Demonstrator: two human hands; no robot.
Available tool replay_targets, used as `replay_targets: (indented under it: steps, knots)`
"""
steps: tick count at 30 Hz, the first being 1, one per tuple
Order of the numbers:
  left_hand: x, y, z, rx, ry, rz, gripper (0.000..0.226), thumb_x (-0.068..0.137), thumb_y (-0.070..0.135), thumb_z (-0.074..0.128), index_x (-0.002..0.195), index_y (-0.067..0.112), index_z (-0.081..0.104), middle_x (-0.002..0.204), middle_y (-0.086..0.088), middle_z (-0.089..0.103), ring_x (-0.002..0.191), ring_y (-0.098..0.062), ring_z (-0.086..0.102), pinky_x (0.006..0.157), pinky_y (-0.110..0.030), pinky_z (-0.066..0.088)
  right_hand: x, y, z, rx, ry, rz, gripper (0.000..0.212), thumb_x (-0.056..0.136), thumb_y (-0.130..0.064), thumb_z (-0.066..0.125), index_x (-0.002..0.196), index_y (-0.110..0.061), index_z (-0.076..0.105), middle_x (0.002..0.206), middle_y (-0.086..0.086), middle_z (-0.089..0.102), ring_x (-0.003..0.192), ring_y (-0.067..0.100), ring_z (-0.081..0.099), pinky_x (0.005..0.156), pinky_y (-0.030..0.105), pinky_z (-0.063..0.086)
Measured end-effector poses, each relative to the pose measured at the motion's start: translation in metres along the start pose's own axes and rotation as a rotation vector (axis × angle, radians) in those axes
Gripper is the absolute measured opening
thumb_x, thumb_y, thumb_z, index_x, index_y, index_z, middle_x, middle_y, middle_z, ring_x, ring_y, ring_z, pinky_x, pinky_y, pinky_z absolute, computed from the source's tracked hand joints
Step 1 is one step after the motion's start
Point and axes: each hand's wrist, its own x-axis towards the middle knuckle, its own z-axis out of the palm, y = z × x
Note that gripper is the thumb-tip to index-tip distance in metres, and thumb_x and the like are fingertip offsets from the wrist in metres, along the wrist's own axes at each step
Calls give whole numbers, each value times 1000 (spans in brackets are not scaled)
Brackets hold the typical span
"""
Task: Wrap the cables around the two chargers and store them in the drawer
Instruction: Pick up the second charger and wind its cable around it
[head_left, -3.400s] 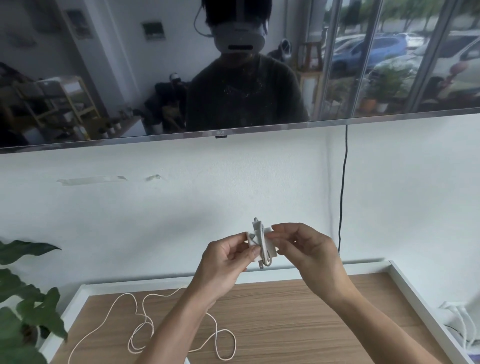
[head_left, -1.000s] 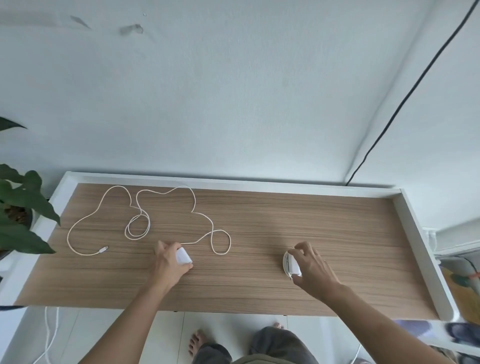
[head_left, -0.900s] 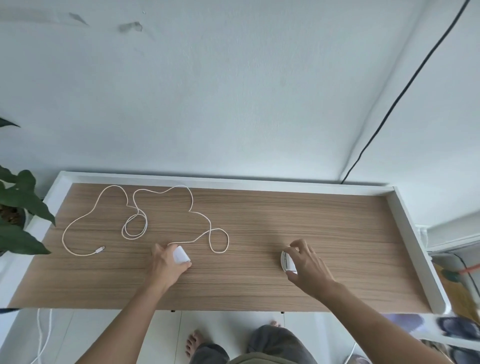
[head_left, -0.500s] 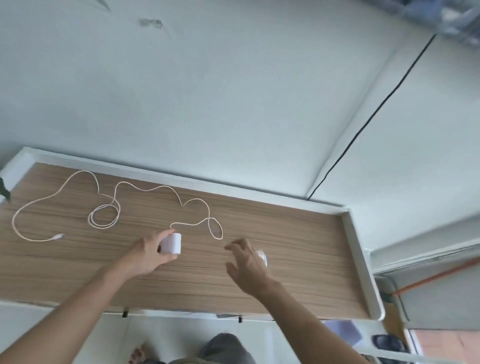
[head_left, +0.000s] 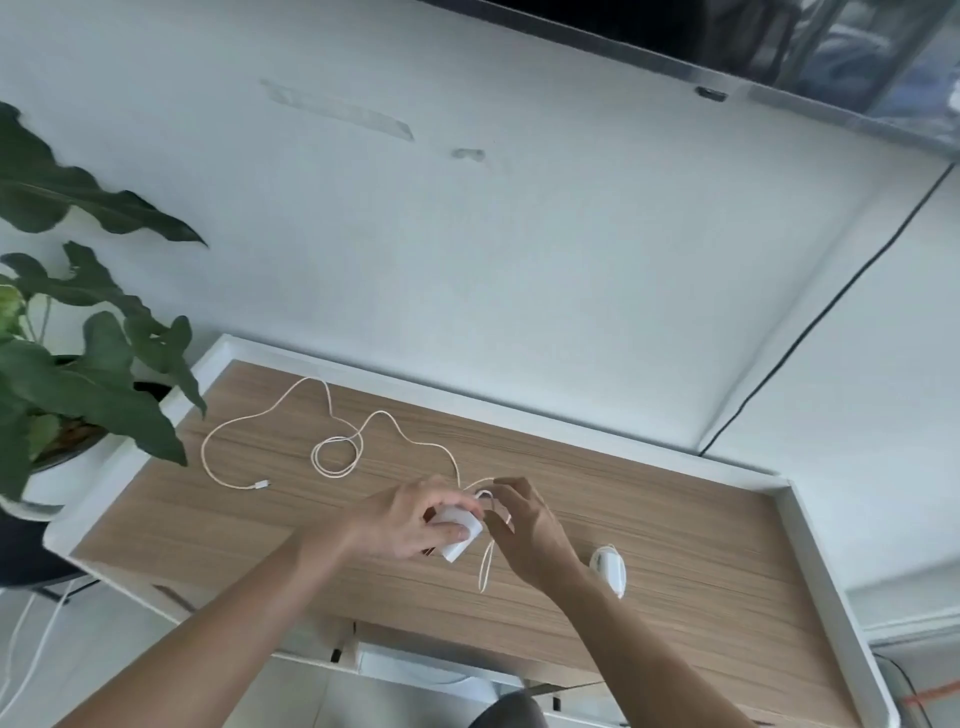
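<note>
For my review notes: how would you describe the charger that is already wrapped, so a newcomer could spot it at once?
Start at the wooden tabletop with its raised white rim. On its right part, just right of the right hand, lies the wrapped charger, a small white block resting alone on the wood. Unlike the charger gripped in the left hand, whose long cable sprawls loose across the table, this one's cable is wound tight round it.

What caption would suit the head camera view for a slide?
Left hand holds the second charger while right hand pinches its cable; the wrapped charger lies on the desk.
</note>
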Motion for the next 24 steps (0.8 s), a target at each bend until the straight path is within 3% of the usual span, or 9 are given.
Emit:
replay_targets:
  steps: [3, 5, 7, 9, 11, 14, 18, 21, 24]
  knots:
    - [-12, -1, -7, -76, -29, 34, 32, 99, 30, 62, 125, 49, 65, 115, 5, 55, 96, -15, 62, 87, -22, 53, 4, -10, 3, 64, -17, 64, 17, 98, -27, 62, 114, -23, 66, 111, -6, 68, 97, 13, 68, 85, 37, 57]
    - [-17, -1, -11, -114, -26, 53, 37, 100, 23, 62, 126, 48, 66, 108, 7, 57, 88, -8, 61, 78, -9, 47, 6, -20, -3, 123, -45, 159, 11, 100, -29, 56, 103, -24, 65, 94, -7, 74, 82, 14, 70, 74, 35, 56]
    - [-20, -3, -13, -294, -12, 49, 47, 98, 16, 66, 133, 47, 62, 110, 1, 62, 86, -5, 63, 78, -14, 52, 9, -25, -9, 190, -27, 209, 15, 101, -31, 56, 94, -26, 69, 84, -8, 78, 69, 5, 69, 63, 26, 51]
    - [-20, -7, -14, -533, -5, 46, 69, 93, 5, 72, 145, 45, 50, 115, -8, 63, 90, -14, 67, 77, -29, 59, 14, -27, -18, 228, 7, 229, 16, 98, -35, 61, 90, -30, 74, 83, -10, 79, 66, -3, 66, 60, 18, 47]
    - [-20, -10, -16, -652, -8, 13, 84, 87, -2, 77, 152, 35, 38, 113, -8, 65, 91, -19, 69, 75, -34, 60, 21, -27, -28, 232, 46, 237, 15, 94, -36, 66, 87, -33, 79, 78, -16, 78, 63, -6, 63, 58, 15, 45]
    - [-21, -5, -17, -722, -42, -14, 63, 84, -3, 79, 141, 10, 55, 109, -6, 69, 93, -15, 73, 76, -32, 63, 33, -32, -44, 238, 104, 225, 11, 94, -33, 68, 91, -33, 80, 77, -25, 74, 68, -9, 62, 59, 8, 41]
    - [-22, 0, -20, -801, -1, 47, 43, 85, -1, 78, 127, 5, 68, 112, -12, 74, 99, -21, 71, 77, -29, 61, 48, -42, -50, 233, 123, 174, 15, 98, -24, 62, 98, -26, 77, 100, -9, 77, 91, 5, 68, 73, 13, 45]
    - [-24, 7, -30, -878, 36, 88, 41, 83, -8, 78, 120, 7, 69, 104, -10, 75, 96, -20, 72, 77, -31, 61, 52, -45, -50, 205, 102, 182, 16, 99, -23, 60, 91, -23, 74, 93, -5, 76, 74, 1, 64, 62, 9, 41]
    - [-24, 15, -42, -909, 126, 139, 42, 81, -13, 76, 118, 6, 68, 100, -9, 74, 92, -16, 71, 77, -29, 60, 49, -45, -53, 217, 98, 223, 30, 101, -19, 55, 74, -27, 66, 67, -14, 72, 57, -5, 58, 54, 12, 40]
